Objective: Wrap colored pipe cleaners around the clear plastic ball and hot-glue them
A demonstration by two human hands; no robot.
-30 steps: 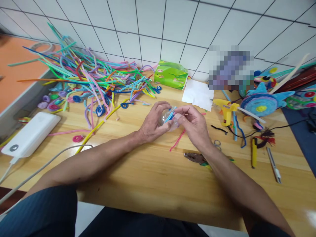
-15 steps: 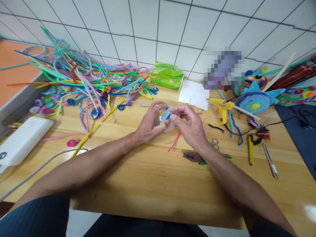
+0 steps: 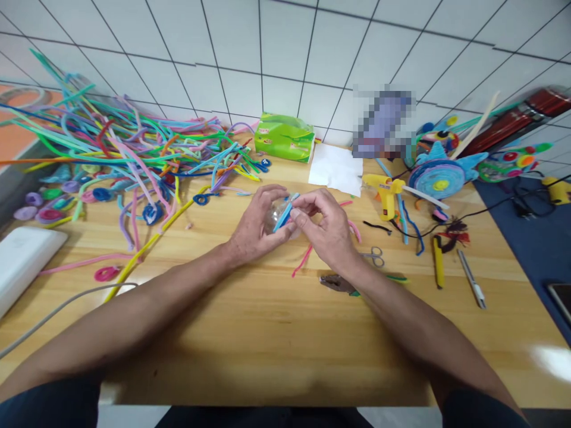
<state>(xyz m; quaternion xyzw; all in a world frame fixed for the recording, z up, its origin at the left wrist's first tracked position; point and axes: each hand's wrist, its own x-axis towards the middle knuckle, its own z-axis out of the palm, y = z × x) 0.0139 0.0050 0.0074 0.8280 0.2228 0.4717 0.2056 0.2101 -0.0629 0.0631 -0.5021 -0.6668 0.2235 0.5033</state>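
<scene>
My left hand (image 3: pixel 256 226) is curled around a small clear ball (image 3: pixel 273 215) above the wooden table (image 3: pixel 267 333). My right hand (image 3: pixel 325 229) meets it from the right, thumb and fingers pinching a blue pipe cleaner (image 3: pixel 284 212) that lies across the ball. A pink pipe cleaner (image 3: pixel 302 260) rests on the table just under my right hand.
A big heap of coloured pipe cleaners (image 3: pixel 134 154) covers the back left. A green tissue pack (image 3: pixel 282 137) and white paper (image 3: pixel 336 168) sit by the tiled wall. A yellow glue gun (image 3: pixel 384 190), scissors (image 3: pixel 373 256), pliers (image 3: pixel 336 283), a craft knife (image 3: pixel 471 279) and pipe-cleaner figures (image 3: pixel 441 176) lie right. A white box (image 3: pixel 22 261) sits left.
Both hands stay together on the ball and blue pipe cleaner. The view has shifted right, so everything sits further left in frame; the fingers have shifted slightly.
</scene>
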